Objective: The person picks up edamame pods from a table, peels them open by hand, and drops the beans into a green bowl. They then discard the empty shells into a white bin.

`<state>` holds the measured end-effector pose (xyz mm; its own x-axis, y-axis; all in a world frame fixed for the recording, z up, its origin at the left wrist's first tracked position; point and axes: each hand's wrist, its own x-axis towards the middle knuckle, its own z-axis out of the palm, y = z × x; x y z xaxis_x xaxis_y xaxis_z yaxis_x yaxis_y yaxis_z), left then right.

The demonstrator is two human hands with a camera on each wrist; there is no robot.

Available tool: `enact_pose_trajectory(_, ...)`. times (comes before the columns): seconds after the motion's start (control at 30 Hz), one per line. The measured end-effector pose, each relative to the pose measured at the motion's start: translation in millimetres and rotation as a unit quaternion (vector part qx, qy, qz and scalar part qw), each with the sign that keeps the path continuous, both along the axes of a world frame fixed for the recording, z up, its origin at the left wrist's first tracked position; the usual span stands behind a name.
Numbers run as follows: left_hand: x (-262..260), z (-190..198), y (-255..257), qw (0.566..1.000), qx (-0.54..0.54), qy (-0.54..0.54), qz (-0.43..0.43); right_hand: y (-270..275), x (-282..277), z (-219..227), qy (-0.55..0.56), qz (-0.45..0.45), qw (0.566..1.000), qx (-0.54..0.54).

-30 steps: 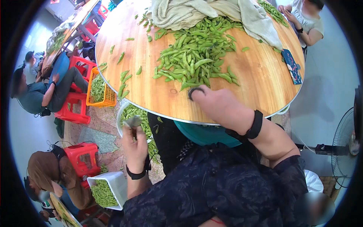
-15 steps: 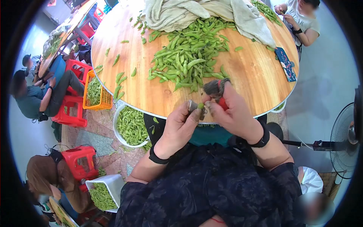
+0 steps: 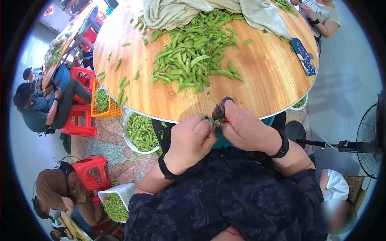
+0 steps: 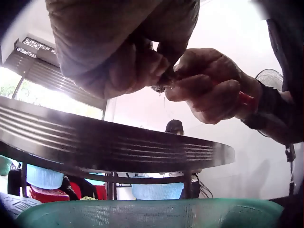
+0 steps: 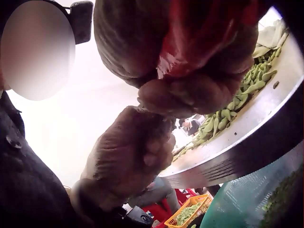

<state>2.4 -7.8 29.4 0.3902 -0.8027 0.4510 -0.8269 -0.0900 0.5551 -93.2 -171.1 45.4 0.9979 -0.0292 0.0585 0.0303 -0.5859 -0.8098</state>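
Over the near edge of the round wooden table (image 3: 273,68), both hands meet. The left hand (image 3: 189,136) has its fingers curled and pinches a green soybean pod (image 3: 217,122), mostly hidden between the fingertips. A grey cover sits on one of its fingers. My right hand (image 3: 251,130) touches the left at the fingertips and grips a red-handled tool (image 5: 199,42), whose working end is hidden. A dark woven cover (image 3: 220,110) wraps its forefinger. A heap of green soybean pods (image 3: 197,52) lies on the tabletop beyond the hands.
A green basket (image 4: 152,211) stands below the hands. A white bucket of pods (image 3: 124,130) is at the left, near an orange crate (image 3: 116,109). Pale cloth (image 3: 177,12) covers the far pods; a patterned dark blue card (image 3: 302,56) lies at right. A fan (image 3: 366,136) stands right.
The left hand has risen from beside the bucket and the right has drawn back from the heap; they meet at the table edge. The pod between them now shows less.
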Motion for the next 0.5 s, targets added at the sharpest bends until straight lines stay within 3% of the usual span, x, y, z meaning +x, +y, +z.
enact_pose_trajectory(0.13, -0.3, -4.2, -0.5, 0.999, -0.011, -0.024, -0.020, 3.8, -5.4, -3.9, -0.025, -0.018, 0.999, -0.030)
enact_pose_trajectory(0.17, -2.7, -6.1, 0.8, 0.981, 0.001, 0.193, -0.037, 4.9, -7.4, -3.3, -0.038, -0.020, 0.999, -0.032)
enact_pose_trajectory(0.2, -4.0, -5.3, 0.9, 0.915, 0.013, 0.401, -0.052, 6.1, -10.2, -2.4, -0.038, -0.021, 0.999, -0.032)
enact_pose_trajectory(0.23, -4.1, -2.5, 1.1, 0.914, 0.014, 0.402, -0.051, 6.9, -14.3, -1.4, -0.069, 0.002, 0.991, -0.118)
enact_pose_trajectory(0.27, -3.6, 3.6, 0.6, 0.779, 0.017, 0.625, -0.040, 6.4, -17.4, -0.9, -0.099, 0.024, 0.974, -0.204)
enact_pose_trajectory(0.3, -2.9, 7.5, -0.5, 0.591, 0.019, 0.806, -0.027, 1.6, -17.1, -1.0, -0.097, 0.024, 0.974, -0.203)
enact_pose_trajectory(0.33, -1.5, 1.3, -0.6, 0.589, 0.021, 0.808, -0.027, -5.7, -15.2, -1.0, -0.125, 0.075, 0.970, -0.196)
enact_pose_trajectory(0.4, 1.1, -13.2, -3.8, 0.521, 0.004, 0.842, -0.142, -11.3, -18.0, 1.7, -0.151, 0.122, 0.962, -0.191)
enact_pose_trajectory(0.43, -2.6, -13.5, -6.3, 0.518, 0.007, 0.843, -0.146, -12.6, -20.8, 5.9, -0.096, 0.104, 0.973, -0.179)
enact_pose_trajectory(0.5, -13.2, -9.4, -11.9, 0.772, 0.023, 0.626, -0.112, -16.5, -26.0, 7.6, -0.038, 0.082, 0.981, -0.170)
